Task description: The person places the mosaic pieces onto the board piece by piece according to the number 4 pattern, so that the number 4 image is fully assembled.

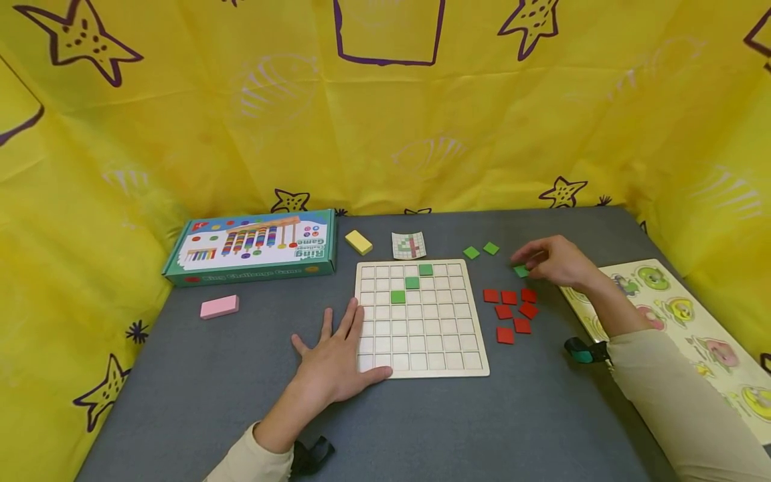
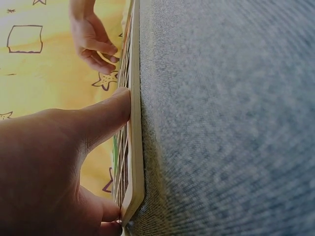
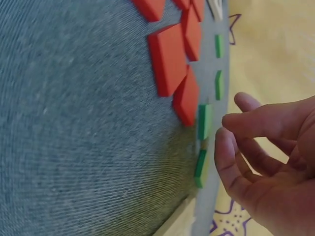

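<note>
A pale square grid board [image 1: 421,328] lies on the table with three green tiles, one of them a green tile [image 1: 412,283], in a diagonal run near its top. My left hand [image 1: 331,361] is spread at the board's lower left corner, its thumb on the near edge and its fingertips along the left edge. Over to the right, my right hand [image 1: 557,261] hovers with bent fingers, holding nothing. Its fingertips are close above a loose green tile [image 1: 521,270]. In the right wrist view, a nearby green tile [image 3: 201,168] lies beneath the hand.
Several red tiles [image 1: 505,335] lie right of the board, with two green tiles [image 1: 471,252] behind. A pattern card [image 1: 408,246] and yellow block [image 1: 359,242] sit beyond it. A game box [image 1: 253,248] and pink block [image 1: 219,307] are left; a picture board [image 1: 680,321] lies under the right forearm.
</note>
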### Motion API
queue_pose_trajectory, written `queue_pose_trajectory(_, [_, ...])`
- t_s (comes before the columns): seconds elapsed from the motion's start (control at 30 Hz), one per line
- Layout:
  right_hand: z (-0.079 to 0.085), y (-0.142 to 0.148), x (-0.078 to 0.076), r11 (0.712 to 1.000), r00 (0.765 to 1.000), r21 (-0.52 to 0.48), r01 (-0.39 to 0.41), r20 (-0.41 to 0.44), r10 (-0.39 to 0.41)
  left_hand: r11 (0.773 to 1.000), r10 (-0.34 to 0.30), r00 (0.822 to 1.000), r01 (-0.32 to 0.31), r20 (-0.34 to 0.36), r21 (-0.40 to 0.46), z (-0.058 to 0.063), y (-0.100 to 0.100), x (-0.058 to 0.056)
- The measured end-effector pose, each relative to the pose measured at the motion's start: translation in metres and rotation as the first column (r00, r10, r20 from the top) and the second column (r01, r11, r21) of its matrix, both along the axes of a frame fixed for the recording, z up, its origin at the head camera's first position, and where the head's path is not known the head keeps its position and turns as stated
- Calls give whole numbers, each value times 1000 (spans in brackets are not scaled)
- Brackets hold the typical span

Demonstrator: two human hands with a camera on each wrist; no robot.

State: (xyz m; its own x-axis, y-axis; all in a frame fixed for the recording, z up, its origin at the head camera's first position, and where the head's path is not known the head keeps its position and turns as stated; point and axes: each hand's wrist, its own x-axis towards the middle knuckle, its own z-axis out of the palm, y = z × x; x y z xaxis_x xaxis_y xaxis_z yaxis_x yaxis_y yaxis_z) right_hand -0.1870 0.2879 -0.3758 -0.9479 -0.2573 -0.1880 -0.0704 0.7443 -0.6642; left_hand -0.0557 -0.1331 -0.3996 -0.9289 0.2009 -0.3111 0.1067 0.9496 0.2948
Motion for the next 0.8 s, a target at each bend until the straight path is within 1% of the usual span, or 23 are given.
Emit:
queue_pose_trajectory(0.13, [-5,1,-2,999,1000,40,0,-12,1,1000,0,1000,0,3,4,-1,0,0])
queue_pose_trajectory(0.43, [-12,-1,-5,992,994,122,-23,-102,35,1000,-3,1000,3,-2,11,-2,0,0])
queue_pose_trajectory(0.8, [-15,-2,-7,985,985,167,-36,-161,63,1000,0,1000,0,-4,10,-1,0,0])
